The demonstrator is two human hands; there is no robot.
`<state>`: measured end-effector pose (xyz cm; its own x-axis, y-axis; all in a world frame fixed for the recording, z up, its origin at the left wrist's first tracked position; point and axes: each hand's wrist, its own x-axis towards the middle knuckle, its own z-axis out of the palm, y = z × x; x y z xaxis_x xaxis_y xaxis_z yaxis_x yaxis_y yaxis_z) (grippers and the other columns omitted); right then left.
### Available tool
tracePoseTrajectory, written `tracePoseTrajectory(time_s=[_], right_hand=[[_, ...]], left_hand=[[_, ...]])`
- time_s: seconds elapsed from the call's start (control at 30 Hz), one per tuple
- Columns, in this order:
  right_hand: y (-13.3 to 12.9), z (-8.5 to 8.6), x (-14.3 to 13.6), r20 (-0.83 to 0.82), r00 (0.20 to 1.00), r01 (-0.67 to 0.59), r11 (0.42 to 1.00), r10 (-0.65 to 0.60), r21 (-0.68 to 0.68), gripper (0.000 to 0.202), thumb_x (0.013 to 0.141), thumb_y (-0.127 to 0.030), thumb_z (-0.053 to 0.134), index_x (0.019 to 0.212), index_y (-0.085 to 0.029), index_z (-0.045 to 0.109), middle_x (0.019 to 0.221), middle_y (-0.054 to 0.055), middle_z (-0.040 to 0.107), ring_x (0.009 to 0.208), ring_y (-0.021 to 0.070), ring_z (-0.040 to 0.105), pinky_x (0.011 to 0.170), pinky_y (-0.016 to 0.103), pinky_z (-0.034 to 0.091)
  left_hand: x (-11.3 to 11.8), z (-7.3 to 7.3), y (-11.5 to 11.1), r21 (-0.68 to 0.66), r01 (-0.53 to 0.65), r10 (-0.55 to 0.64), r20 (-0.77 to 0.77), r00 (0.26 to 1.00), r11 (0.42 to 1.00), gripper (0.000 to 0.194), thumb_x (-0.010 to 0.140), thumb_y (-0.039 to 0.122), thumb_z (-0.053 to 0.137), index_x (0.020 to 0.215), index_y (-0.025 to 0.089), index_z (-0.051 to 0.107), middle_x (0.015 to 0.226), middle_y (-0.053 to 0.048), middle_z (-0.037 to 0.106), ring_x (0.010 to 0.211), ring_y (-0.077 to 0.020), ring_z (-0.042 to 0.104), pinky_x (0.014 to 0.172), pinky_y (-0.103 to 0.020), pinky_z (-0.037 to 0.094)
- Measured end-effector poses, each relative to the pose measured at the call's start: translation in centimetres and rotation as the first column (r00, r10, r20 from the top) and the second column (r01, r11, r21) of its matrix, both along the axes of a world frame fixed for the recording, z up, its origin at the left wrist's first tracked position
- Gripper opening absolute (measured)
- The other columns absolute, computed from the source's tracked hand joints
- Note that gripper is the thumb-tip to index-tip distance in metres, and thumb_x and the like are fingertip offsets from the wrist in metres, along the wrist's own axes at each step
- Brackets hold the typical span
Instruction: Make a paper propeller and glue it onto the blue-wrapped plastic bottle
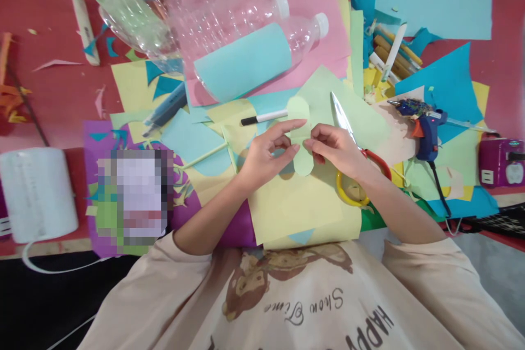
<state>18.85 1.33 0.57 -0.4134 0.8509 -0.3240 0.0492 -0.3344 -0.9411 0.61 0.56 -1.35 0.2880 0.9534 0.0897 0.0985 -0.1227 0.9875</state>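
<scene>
A pale green paper strip (302, 159) with rounded ends is held upright between both hands, above yellow paper sheets (303, 213). My left hand (274, 150) has its fingers on the strip's left edge, thumb near the middle and forefinger higher up. At the right edge, my right hand (334, 147) pinches the strip between thumb and fingers. Just left of the strip's upper part lies a black-and-white marker (264, 117). Scissors (343, 115) with red and yellow handles rest beside and partly beneath my right hand and forearm.
Clear plastic bottles (303, 38), one wrapped in light blue paper (246, 63), lie at the back. A blue glue gun (429, 134) and a purple box (501, 161) are at right. At left are a white roll (39, 194) and a blurred-out rectangular object (141, 197). Paper scraps surround them.
</scene>
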Motion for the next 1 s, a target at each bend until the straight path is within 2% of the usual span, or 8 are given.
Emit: tracePoseTrajectory(time_s=[0.17, 0.37, 0.63, 0.77, 0.87, 0.93, 0.97, 1.0], right_hand=[[0.0, 0.1, -0.1, -0.008, 1.000, 0.019, 1.000, -0.019, 0.009, 0.035, 0.080, -0.047, 0.069, 0.071, -0.019, 0.051, 0.057, -0.006, 0.048, 0.047, 0.0065, 0.047, 0.045, 0.022, 0.038], [0.3, 0.1, 0.2, -0.039, 0.988, 0.149, 0.989, -0.149, 0.008, 0.026, 0.083, -0.043, 0.065, 0.085, -0.017, 0.067, 0.072, 0.001, 0.066, 0.056, 0.0101, 0.061, 0.048, 0.022, 0.047], [0.5, -0.1, 0.7, -0.004, 0.969, 0.246, 0.968, -0.247, 0.046, 0.018, 0.074, -0.034, 0.076, 0.076, -0.017, 0.072, 0.073, 0.003, 0.073, 0.059, 0.0121, 0.065, 0.048, 0.022, 0.049], [0.2, 1.2, 1.2, 0.068, 0.945, 0.304, 0.935, -0.321, 0.180, 0.017, 0.075, -0.032, 0.076, 0.067, -0.018, 0.069, 0.066, 0.001, 0.070, 0.053, 0.0108, 0.062, 0.045, 0.022, 0.046], [-0.7, 3.2, 2.7, 0.203, 0.911, 0.289, 0.907, -0.359, 0.306, 0.028, 0.088, -0.039, 0.059, 0.073, -0.019, 0.071, 0.067, 0.003, 0.070, 0.056, 0.0126, 0.063, 0.051, 0.026, 0.049], [-1.7, 4.2, 4.7, 0.364, 0.853, 0.218, 0.889, -0.374, 0.403, 0.036, 0.094, -0.041, 0.048, 0.083, -0.018, 0.073, 0.077, 0.006, 0.072, 0.069, 0.0160, 0.068, 0.066, 0.031, 0.055], [-2.2, 4.5, 6.0, 0.457, 0.763, 0.197, 0.839, -0.456, 0.507, 0.028, 0.091, -0.039, 0.053, 0.087, -0.019, 0.072, 0.084, 0.007, 0.073, 0.075, 0.0171, 0.068, 0.069, 0.031, 0.055], [-2.6, 4.6, 7.5, 0.548, 0.619, 0.170, 0.777, -0.562, 0.606, 0.021, 0.088, -0.036, 0.058, 0.092, -0.020, 0.071, 0.091, 0.007, 0.072, 0.080, 0.0188, 0.068, 0.073, 0.034, 0.055]], left_hand=[[0.0, 0.1, 0.0, -0.006, -0.002, 0.002, 0.015, 1.000, 1.000, 0.037, 0.081, 0.017, 0.060, 0.117, 0.022, 0.063, 0.105, -0.004, 0.069, 0.057, -0.0036, 0.047, 0.055, -0.018, 0.047], [-0.4, 0.0, 0.4, -0.002, -0.062, 0.062, 0.049, 0.997, 0.998, 0.036, 0.081, 0.023, 0.063, 0.117, 0.022, 0.064, 0.121, -0.007, 0.066, 0.060, -0.0037, 0.051, 0.059, -0.019, 0.050], [-0.5, -0.1, 0.5, 0.036, -0.073, 0.072, 0.028, 0.997, 0.997, 0.036, 0.081, 0.024, 0.064, 0.117, 0.023, 0.064, 0.122, -0.008, 0.066, 0.060, -0.0037, 0.051, 0.058, -0.018, 0.050], [-0.4, 0.1, 0.4, 0.044, -0.082, 0.081, 0.026, 0.996, 0.996, 0.036, 0.079, 0.020, 0.063, 0.115, 0.022, 0.065, 0.116, -0.006, 0.067, 0.059, -0.0030, 0.050, 0.056, -0.017, 0.049], [-0.4, 0.3, 0.4, 0.038, -0.089, 0.088, 0.028, 0.996, 0.995, 0.036, 0.079, 0.017, 0.060, 0.114, 0.021, 0.065, 0.112, -0.006, 0.068, 0.057, -0.0033, 0.049, 0.056, -0.018, 0.049], [-0.4, 0.4, 0.4, 0.037, -0.083, 0.083, 0.018, 0.996, 0.996, 0.036, 0.079, 0.017, 0.059, 0.114, 0.021, 0.065, 0.112, -0.006, 0.068, 0.057, -0.0037, 0.048, 0.057, -0.019, 0.049], [-0.4, 0.4, 0.3, 0.036, -0.079, 0.078, 0.011, 0.997, 0.996, 0.036, 0.079, 0.017, 0.059, 0.114, 0.021, 0.064, 0.113, -0.007, 0.068, 0.058, -0.0039, 0.049, 0.057, -0.019, 0.050], [-0.4, 0.5, 0.3, 0.034, -0.073, 0.073, 0.003, 0.997, 0.997, 0.036, 0.080, 0.017, 0.059, 0.115, 0.022, 0.064, 0.115, -0.007, 0.068, 0.058, -0.0041, 0.049, 0.058, -0.019, 0.050]])
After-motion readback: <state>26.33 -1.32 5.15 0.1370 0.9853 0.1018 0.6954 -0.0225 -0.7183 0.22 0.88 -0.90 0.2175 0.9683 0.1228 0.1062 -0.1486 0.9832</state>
